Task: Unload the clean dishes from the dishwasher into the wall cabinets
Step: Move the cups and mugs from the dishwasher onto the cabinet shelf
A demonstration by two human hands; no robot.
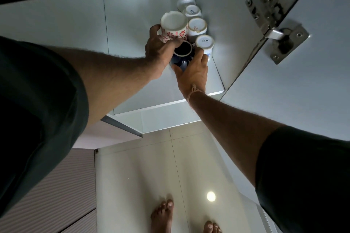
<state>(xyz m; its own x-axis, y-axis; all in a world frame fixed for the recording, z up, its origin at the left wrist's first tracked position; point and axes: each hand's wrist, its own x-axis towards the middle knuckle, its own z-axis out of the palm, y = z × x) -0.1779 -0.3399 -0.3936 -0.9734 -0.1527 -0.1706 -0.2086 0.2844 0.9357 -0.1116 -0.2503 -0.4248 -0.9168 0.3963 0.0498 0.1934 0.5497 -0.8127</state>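
Both arms reach into the open wall cabinet (132,24). My left hand (159,51) grips a white mug with red flowers (174,26), held upside down on the shelf. My right hand (193,72) is closed around a dark blue cup (182,53), also upside down, just in front of the flowered mug. The two hands touch around the blue cup. A row of several white cups (197,24) stands upside down along the cabinet's right wall, right beside both held cups.
The open cabinet door (303,81) with its metal hinge (274,28) hangs at the right. The shelf's left half (128,39) is bare. Below are the tiled floor (144,176), my bare feet (162,215) and a ribbed lower cabinet front (56,185) at the left.
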